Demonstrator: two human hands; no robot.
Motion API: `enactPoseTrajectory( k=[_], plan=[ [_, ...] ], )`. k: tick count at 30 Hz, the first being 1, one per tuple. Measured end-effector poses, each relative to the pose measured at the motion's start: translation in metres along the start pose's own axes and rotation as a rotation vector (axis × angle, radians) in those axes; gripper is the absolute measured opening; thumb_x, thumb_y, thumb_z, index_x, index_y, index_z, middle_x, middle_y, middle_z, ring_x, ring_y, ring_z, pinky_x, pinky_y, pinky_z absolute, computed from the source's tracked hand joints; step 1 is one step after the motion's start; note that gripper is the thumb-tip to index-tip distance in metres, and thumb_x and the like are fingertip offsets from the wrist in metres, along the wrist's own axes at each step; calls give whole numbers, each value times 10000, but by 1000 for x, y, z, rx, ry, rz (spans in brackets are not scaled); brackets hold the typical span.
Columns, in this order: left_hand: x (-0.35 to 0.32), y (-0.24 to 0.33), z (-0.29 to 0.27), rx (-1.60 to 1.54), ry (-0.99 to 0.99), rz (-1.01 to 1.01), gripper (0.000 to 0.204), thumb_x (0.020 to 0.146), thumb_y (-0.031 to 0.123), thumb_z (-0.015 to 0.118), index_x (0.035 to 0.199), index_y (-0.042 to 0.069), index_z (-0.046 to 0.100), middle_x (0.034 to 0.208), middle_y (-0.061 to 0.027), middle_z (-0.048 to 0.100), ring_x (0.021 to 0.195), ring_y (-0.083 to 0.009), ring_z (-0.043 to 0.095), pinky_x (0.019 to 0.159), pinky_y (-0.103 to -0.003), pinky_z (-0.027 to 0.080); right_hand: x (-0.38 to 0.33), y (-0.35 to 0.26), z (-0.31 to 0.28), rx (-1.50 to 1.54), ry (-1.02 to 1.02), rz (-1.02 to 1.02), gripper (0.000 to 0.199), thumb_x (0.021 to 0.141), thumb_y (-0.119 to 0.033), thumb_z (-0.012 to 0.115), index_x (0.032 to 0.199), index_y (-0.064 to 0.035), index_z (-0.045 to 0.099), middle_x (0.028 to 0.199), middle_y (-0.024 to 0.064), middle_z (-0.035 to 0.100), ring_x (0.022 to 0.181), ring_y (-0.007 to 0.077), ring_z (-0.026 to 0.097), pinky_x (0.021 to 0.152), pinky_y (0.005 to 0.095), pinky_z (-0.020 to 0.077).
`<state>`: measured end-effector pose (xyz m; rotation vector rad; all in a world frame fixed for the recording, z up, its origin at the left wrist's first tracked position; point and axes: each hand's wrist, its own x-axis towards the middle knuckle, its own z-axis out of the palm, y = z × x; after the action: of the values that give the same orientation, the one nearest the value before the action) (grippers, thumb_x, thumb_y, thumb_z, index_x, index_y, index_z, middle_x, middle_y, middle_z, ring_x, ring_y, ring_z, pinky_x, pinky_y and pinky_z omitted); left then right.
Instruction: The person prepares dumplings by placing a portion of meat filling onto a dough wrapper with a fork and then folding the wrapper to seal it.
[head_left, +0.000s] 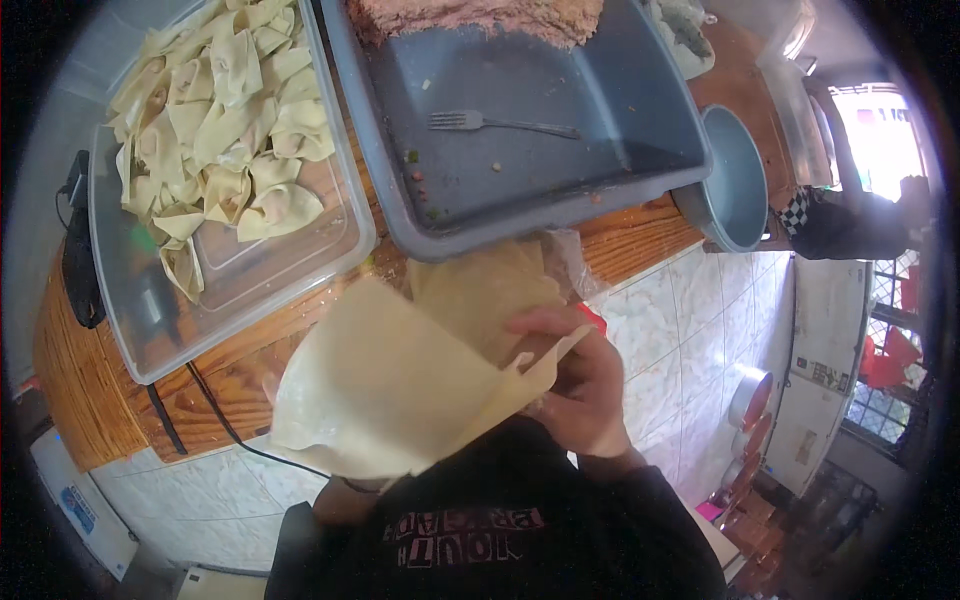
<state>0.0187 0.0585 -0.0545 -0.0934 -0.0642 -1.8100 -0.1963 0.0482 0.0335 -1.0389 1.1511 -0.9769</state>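
A large pale wonton wrapper sheet (375, 385), or a thin stack of them, is held up over my lap at the table's edge. My right hand (585, 385) pinches its right edge, which curls up between thumb and fingers. Most of my left hand is hidden behind the sheet; only my left wrist (342, 500) shows below it. More wrapper sheets (480, 285) lie just beyond, against the tray, with a clear plastic bag (570, 262) beside them. A grey-blue tray (550, 207) holds pink minced filling (490, 18) at its far end and a fork (500, 124).
At left, a clear plastic bin (330, 250) holds many folded wontons (220, 130). A blue-grey basin (738, 180) stands at the right. Black cables (215, 405) hang over the wooden table (90, 400). White tiled siding (690, 320) shows beneath the edge.
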Motion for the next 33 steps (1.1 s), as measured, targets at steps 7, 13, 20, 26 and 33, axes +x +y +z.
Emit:
enactPoseTrajectory(
  k=[7,13,20,26,33],
  plan=[
    [3,17,7,807,46,-504,780,721,163,790,1338,-60,369,1278,-174,532,1186,-259,521,990,-385,414,19,-3,-6,-748,29,-548,199,686,32,653,880,-11,634,710,119,663,610,211,659,556,269,504],
    [3,8,30,1301,134,-547,467,742,18,740,1174,-35,572,1102,-113,652,1004,-172,625,889,-338,480,13,-22,5,-758,45,-617,256,699,-24,711,945,-67,651,667,101,615,536,245,600,509,340,474],
    [-18,80,54,1516,239,-386,117,704,51,748,799,-8,716,766,-113,704,734,-231,686,726,-365,515,-26,-28,-59,-206,361,-678,256,684,-171,772,806,25,662,690,127,638,538,251,612,499,344,488],
    [-59,122,65,1512,266,-185,200,656,60,784,812,-30,699,795,-123,704,745,-242,686,707,-317,504,-7,-42,-27,-695,84,-269,319,664,-331,835,816,-98,679,707,83,664,550,243,645,480,294,465],
    [-46,118,63,1509,76,-486,280,694,93,783,931,-27,696,856,-118,712,778,-226,697,743,-299,505,23,-28,-6,-660,112,-107,221,810,-181,715,958,-43,627,680,135,627,574,296,632,537,343,484]
  ],
)
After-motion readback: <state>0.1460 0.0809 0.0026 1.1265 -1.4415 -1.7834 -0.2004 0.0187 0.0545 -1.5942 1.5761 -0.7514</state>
